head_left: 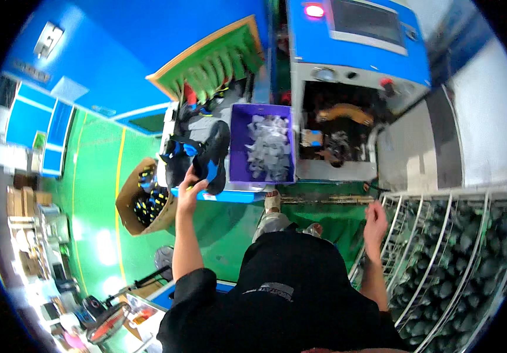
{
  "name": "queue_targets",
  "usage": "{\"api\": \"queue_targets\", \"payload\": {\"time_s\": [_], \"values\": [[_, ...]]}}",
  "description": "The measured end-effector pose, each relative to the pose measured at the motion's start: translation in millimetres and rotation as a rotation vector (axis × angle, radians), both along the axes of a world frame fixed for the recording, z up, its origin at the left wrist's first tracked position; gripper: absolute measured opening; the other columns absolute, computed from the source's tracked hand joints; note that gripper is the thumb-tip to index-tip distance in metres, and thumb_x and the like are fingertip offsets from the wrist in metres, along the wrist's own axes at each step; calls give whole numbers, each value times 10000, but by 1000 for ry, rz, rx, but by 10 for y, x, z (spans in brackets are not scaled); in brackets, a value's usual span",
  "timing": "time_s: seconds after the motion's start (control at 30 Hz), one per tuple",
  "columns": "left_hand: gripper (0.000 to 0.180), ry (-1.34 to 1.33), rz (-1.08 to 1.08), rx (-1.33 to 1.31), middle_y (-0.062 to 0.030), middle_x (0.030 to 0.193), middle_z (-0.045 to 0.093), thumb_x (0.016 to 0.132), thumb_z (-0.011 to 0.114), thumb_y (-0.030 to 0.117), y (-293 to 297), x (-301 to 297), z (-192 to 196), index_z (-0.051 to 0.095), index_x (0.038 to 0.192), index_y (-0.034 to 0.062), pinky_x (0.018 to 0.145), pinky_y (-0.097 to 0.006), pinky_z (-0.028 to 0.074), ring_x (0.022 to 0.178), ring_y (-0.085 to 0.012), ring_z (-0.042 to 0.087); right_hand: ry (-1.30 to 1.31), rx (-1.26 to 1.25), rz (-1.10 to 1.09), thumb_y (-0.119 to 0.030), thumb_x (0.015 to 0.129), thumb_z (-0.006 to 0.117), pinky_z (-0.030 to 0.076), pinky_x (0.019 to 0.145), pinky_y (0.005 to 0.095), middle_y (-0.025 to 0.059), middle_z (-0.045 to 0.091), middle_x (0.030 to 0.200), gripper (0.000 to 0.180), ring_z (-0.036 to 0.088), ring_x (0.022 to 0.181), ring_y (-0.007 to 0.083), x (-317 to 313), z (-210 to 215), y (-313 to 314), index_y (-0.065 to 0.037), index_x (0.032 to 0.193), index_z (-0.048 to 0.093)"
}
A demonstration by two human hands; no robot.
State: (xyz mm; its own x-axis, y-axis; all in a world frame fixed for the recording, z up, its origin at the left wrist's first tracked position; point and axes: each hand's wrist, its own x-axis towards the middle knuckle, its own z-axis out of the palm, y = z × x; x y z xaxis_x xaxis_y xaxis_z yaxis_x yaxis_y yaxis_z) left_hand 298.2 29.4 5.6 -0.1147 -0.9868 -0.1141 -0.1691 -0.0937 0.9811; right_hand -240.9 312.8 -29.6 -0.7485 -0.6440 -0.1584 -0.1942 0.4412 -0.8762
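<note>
My left hand (pixel 190 187) is closed on the near end of a black shoe (pixel 219 154) with blue patches. The shoe is tilted over the front edge of a grey-topped work table (pixel 206 125). A second black and blue shoe (pixel 176 160) sits against it on the left; whether my fingers touch that one too I cannot tell. Just right of the held shoe stands a purple bin (pixel 240 144) of small grey-white pieces (pixel 270 147). My right hand (pixel 375 222) hangs beside a white wire rack, fingers loosely bent, with nothing seen in it.
A blue machine (pixel 359 50) with a screen and an open cavity stands ahead on the right. The white wire rack (pixel 421 235) holds many dark rounded pieces. A cardboard box (pixel 129 206) of black, blue and yellow items is at left. A green slotted board (pixel 218 62) leans behind the table.
</note>
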Motion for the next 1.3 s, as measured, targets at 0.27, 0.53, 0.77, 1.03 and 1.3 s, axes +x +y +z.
{"api": "queue_targets", "payload": {"time_s": [0.27, 0.53, 0.77, 1.03, 1.3], "values": [[204, -736, 350, -122, -298, 1345, 595, 897, 747, 196, -130, 223, -1130, 698, 914, -1, 1077, -476, 450, 1273, -439, 557, 1119, -569, 267, -42, 1021, 544, 433, 1128, 443, 212, 559, 1466, 434, 517, 1385, 363, 329, 1920, -3024, 51, 1442, 500], [751, -677, 459, 117, -157, 1240, 685, 699, 903, 213, -1771, 1524, -1406, 564, 1336, 5, 995, -433, 487, 1142, -344, 640, 1709, -698, 110, -296, 1100, 284, 364, 1102, 485, 213, 607, 1392, 496, 561, 1302, 341, 319, 1570, -4241, 19, 1378, 546], [526, -498, 370, 119, -114, 1086, 771, 731, 865, 199, -2394, 1204, -681, 701, 1198, 22, 887, -368, 529, 982, -241, 716, 1658, -600, 167, -354, 1085, 323, 316, 1120, 515, 218, 550, 1448, 529, 488, 1368, 364, 306, 1588, -4142, 11, 1413, 523], [727, 535, 169, 286, -54, 1275, 629, 706, 798, 75, -741, -867, 102, 550, 1388, 26, 1041, -420, 489, 1124, -231, 614, 477, -540, 955, -406, 867, 777, 211, 1233, 536, 274, 310, 1603, 1024, 284, 1511, 441, 1471, 1334, -3211, 17, 1603, 203], [969, 169, -730, 305, -89, 1452, 566, 705, 962, 139, -139, -2332, 1183, 437, 1514, 39, 1121, -383, 418, 1302, -195, 529, -1344, -42, 628, -154, 886, 739, 569, 981, 424, 167, 626, 1347, 712, 646, 1192, 301, 484, 1730, -2381, -45, 1510, 414]]}}
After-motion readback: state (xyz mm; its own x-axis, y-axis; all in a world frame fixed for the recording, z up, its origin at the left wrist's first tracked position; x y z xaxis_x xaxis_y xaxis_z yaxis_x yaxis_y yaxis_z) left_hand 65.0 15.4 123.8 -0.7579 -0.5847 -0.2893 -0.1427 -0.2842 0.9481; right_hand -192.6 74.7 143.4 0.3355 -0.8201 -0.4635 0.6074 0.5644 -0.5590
